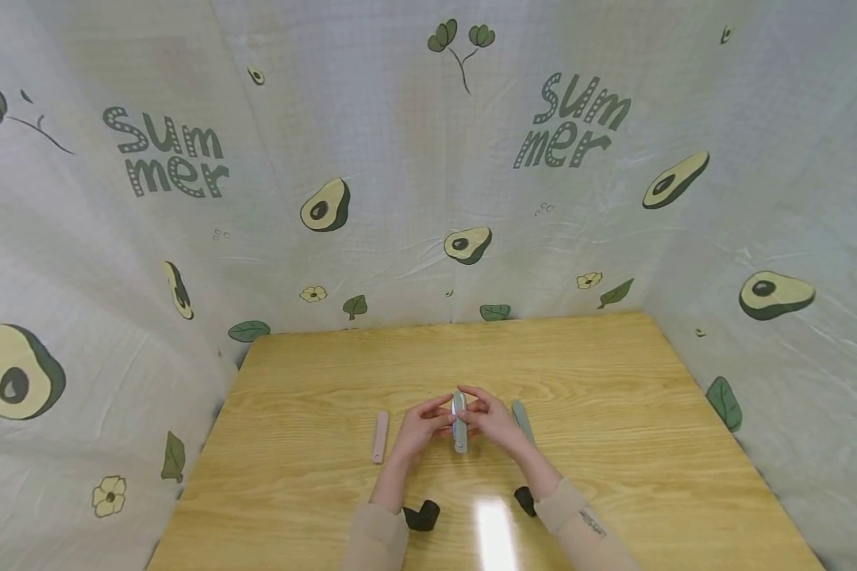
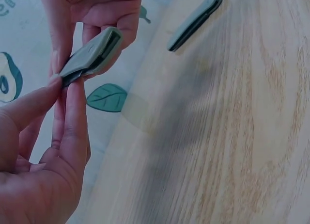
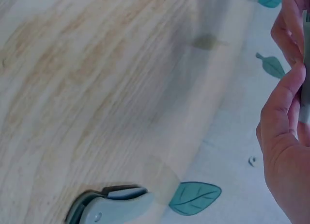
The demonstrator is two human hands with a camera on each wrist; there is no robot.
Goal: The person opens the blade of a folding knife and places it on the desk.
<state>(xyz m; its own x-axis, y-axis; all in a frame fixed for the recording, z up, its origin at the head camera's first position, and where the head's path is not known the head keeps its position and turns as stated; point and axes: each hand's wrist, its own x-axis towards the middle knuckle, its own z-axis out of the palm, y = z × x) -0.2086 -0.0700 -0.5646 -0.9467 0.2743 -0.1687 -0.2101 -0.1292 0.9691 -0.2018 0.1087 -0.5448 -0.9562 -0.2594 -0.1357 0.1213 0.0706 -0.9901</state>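
Note:
A slim pale green folding tool (image 1: 460,434), its exact kind unclear, is raised upright over the table between both hands. The left hand (image 1: 416,427) pinches it from the left with thumb and fingertips. From the other side the right hand (image 1: 498,422) grips it with thumb and fingers. In the left wrist view a dark slot runs along one edge of the tool (image 2: 92,52), and both hands meet at it. Only a strip of the tool (image 3: 305,95) enters the right wrist view. Another green folding tool (image 3: 116,207) lies on the table beside the right forearm.
A pink slim tool (image 1: 380,438) lies on the wooden table (image 1: 293,444) left of the left hand. Black devices (image 1: 423,517) sit by both wrists. White cloth with avocado prints (image 1: 400,143) hangs behind the table and along both sides.

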